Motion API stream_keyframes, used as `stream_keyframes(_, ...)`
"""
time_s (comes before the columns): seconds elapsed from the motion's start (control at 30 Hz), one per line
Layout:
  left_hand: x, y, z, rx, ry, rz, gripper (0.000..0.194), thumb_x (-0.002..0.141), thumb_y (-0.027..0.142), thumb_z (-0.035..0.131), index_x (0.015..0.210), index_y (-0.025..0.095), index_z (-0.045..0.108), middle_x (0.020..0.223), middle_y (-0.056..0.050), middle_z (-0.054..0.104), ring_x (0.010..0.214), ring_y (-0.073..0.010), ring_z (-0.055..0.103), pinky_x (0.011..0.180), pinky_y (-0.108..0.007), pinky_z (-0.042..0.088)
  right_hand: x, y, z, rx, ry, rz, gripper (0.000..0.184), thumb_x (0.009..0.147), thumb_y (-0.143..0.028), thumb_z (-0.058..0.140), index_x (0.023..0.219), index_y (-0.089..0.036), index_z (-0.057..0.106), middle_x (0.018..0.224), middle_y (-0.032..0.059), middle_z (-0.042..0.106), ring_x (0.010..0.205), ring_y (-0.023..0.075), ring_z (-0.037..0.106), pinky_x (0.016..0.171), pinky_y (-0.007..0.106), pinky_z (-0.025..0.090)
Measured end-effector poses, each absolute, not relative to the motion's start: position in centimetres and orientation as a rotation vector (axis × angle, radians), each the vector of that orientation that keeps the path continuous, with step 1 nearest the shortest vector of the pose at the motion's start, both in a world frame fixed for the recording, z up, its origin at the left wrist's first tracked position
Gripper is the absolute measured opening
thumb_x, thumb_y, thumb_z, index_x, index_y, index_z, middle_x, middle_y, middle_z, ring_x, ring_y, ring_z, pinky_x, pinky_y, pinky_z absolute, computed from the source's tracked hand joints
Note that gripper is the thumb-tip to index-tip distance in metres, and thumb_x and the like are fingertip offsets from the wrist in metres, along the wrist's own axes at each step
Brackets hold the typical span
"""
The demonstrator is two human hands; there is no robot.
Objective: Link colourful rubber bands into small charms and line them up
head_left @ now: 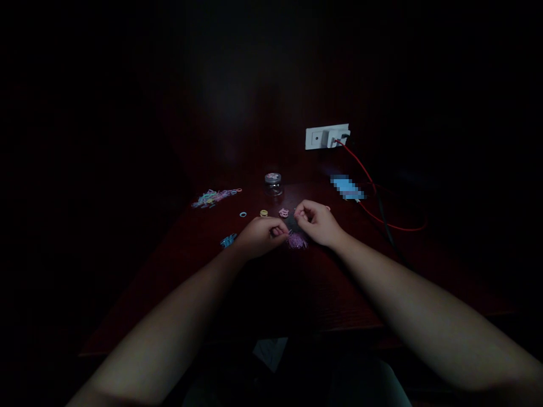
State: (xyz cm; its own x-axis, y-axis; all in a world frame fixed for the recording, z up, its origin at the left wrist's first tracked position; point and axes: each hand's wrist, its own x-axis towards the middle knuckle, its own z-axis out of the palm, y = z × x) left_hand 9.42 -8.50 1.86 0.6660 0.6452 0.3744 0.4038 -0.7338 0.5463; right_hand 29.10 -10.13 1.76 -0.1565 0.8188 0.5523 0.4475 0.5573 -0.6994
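Observation:
My left hand (263, 236) is closed in a pinch at the left edge of a pile of purple elastic bands (298, 241). A tiny pale bit shows at its fingertips, too small to name. My right hand (319, 222) is also pinched, just above and right of that pile; whatever it may hold is hidden. Beyond the hands lie a small group of pink bands (284, 213), a few yellow bands (263, 213) and a blue band (243, 214). Blue bands (228, 241) form a heap left of my left hand.
A mixed heap of coloured bands (213, 197) lies at the far left. At the back stands a small clear lidded jar (273, 184). To the right, a blurred-out blue device (348, 187) joins a red cable (360, 160) from the wall socket (316, 138). The surroundings are dark.

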Motion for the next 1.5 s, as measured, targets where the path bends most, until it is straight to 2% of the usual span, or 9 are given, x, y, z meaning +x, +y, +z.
stream_keyframes(0.4,9.5,-8.4,2.1,2.752,0.785,0.537,0.014,0.079,0.028,0.063,0.089,0.019,0.067,0.082,-0.001,0.067,0.071,-0.0114,0.059,0.064,-0.022,0.042,29.2,-9.4,1.3,-1.001,-1.693,0.505,0.003,0.075,-0.017,0.055,0.072,-0.016,0.053,0.062,-0.0031,0.046,0.054,0.0086,0.039,0.052,0.023,0.031)
stream_keyframes(0.53,9.3,-8.8,2.5,2.73,0.804,0.547,0.018,0.077,0.032,0.064,0.09,0.019,0.066,0.083,-0.001,0.068,0.071,-0.0113,0.059,0.064,-0.023,0.042,29.2,-9.4,1.3,-1.007,-1.682,0.517,0.003,0.075,-0.018,0.055,0.073,-0.016,0.053,0.062,-0.0032,0.046,0.054,0.0086,0.039,0.052,0.023,0.032)
stream_keyframes(0.73,9.2,-8.7,2.3,2.731,0.781,0.593,0.015,0.08,0.023,0.058,0.093,0.019,0.064,0.085,-0.001,0.067,0.074,-0.0114,0.059,0.069,-0.024,0.044,29.2,-9.6,1.4,-1.002,-1.672,0.536,0.004,0.074,-0.018,0.056,0.072,-0.016,0.053,0.06,-0.0035,0.046,0.053,0.0085,0.039,0.051,0.023,0.03)
stream_keyframes(0.97,9.5,-8.5,2.2,2.802,0.75,0.617,0.011,0.082,0.027,0.059,0.087,0.02,0.066,0.086,-0.002,0.066,0.08,-0.0146,0.059,0.075,-0.026,0.045,29.3,-9.5,1.3,-1.004,-1.682,0.568,0.004,0.075,-0.019,0.056,0.073,-0.017,0.053,0.06,-0.0035,0.046,0.053,0.009,0.039,0.051,0.023,0.03)
stream_keyframes(1.13,9.0,-8.2,2.6,2.777,0.873,0.755,0.015,0.083,0.033,0.06,0.083,0.019,0.066,0.086,-0.003,0.067,0.082,-0.0161,0.059,0.077,-0.028,0.045,29.3,-9.5,1.2,-0.992,-1.688,0.584,0.003,0.075,-0.018,0.056,0.074,-0.017,0.053,0.061,-0.0032,0.046,0.054,0.0093,0.04,0.052,0.023,0.031)
stream_keyframes(1.3,7.2,-7.1,2.9,2.647,1.129,0.972,0.019,0.084,0.033,0.056,0.078,0.018,0.066,0.078,-0.002,0.066,0.074,-0.0139,0.059,0.071,-0.026,0.044,29.5,-9.4,1.1,-1.0,-1.687,0.595,0.003,0.074,-0.019,0.056,0.074,-0.016,0.054,0.063,-0.0028,0.046,0.055,0.0095,0.04,0.052,0.023,0.031)
stream_keyframes(1.5,0.7,-4.1,1.5,2.275,1.726,1.25,0.03,0.085,0.041,0.05,0.078,0.017,0.065,0.073,-0.002,0.066,0.067,-0.014,0.059,0.066,-0.024,0.043,29.7,-9.3,1.1,-1.009,-1.683,0.573,0.006,0.075,-0.021,0.056,0.075,-0.016,0.053,0.064,-0.0022,0.047,0.057,0.01,0.04,0.053,0.024,0.032)
